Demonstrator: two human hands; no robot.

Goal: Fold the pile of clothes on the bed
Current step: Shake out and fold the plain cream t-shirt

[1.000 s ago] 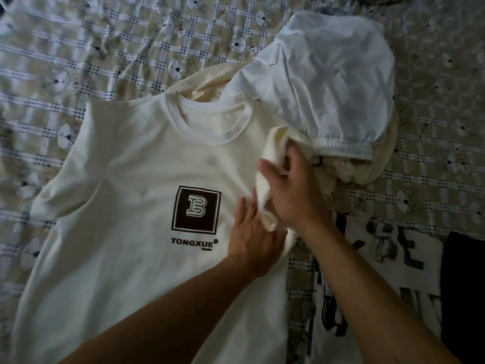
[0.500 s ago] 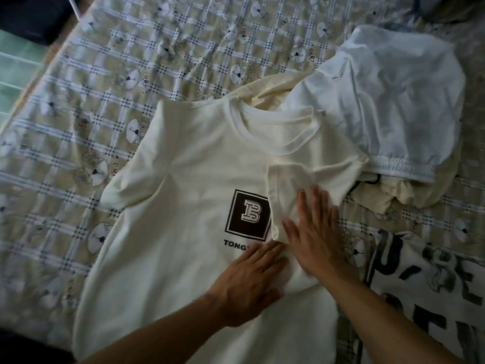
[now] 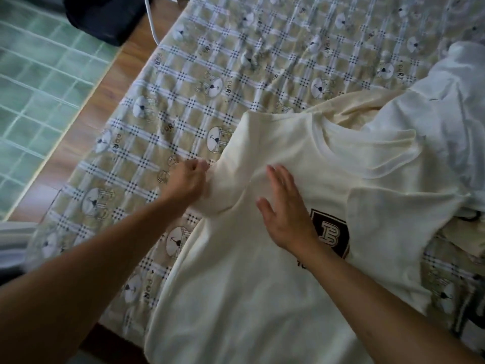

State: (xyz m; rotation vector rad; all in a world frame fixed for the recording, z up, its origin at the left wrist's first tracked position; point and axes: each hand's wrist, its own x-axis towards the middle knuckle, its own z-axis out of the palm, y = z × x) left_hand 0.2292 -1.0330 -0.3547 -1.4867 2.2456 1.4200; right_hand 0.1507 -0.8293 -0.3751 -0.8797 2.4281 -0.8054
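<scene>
A cream T-shirt (image 3: 249, 285) with a dark brown square logo (image 3: 332, 233) lies face up on the bed. Its right sleeve (image 3: 388, 232) is folded inward over the chest and covers part of the logo. My left hand (image 3: 187, 179) grips the left sleeve (image 3: 223, 190) at its edge. Spread flat, my right hand (image 3: 284, 214) presses the chest just left of the logo. A pile of white and cream clothes (image 3: 441, 122) sits at the shirt's upper right.
The bed has a beige plaid sheet (image 3: 199, 82) with round prints. Its wooden edge (image 3: 86, 122) runs diagonally on the left, with green floor tiles (image 3: 34, 88) beyond. A dark object (image 3: 105, 17) stands at the top left.
My left hand moved from the shirt's middle out to the left sleeve and took hold of it. My right hand shifted left off the folded right sleeve onto the chest. The view swung left.
</scene>
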